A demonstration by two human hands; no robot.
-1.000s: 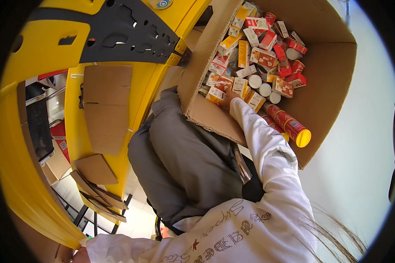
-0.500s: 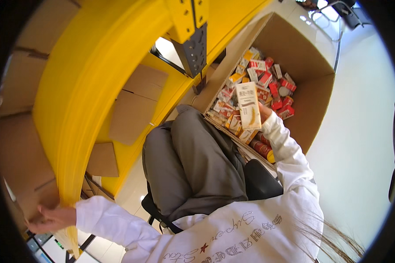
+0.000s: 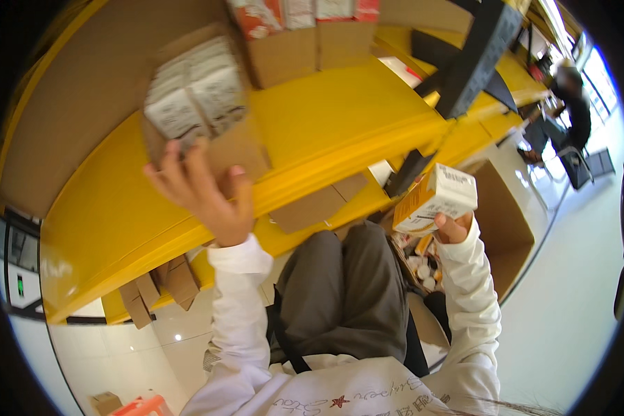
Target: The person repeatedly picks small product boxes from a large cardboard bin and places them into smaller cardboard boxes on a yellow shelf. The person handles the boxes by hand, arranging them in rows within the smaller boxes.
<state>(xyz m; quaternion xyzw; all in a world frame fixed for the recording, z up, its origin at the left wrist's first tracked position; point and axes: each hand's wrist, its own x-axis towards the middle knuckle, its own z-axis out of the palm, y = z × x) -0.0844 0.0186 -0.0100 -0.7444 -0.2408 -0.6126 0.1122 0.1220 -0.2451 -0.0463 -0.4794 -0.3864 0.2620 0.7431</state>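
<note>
On the yellow shelf [image 3: 326,132] stands an open cardboard bin [image 3: 246,149] filled with rows of small white cartons [image 3: 208,87]. My left hand [image 3: 204,187] is at the bin's front with its fingers spread, the fingertips at the front edge close to the cartons; whether they touch is hard to tell. In my right hand [image 3: 454,227] is a white and yellow-orange carton [image 3: 440,197], gripped at its lower right and tilted above the big cardboard box. Part of the carton's underside is hidden by my fingers.
The big cardboard box [image 3: 509,222] on the right holds loose packages [image 3: 423,267]. More bins with red and white packs [image 3: 298,14] line the shelf. A black upright post [image 3: 478,62] rises between shelf sections. Farther right, a person [image 3: 572,104] sits on a chair.
My view has turned up toward the shelf. My left hand has risen from the lower left to the bin of cartons. My right hand has lifted and tilted its carton away from the box's contents.
</note>
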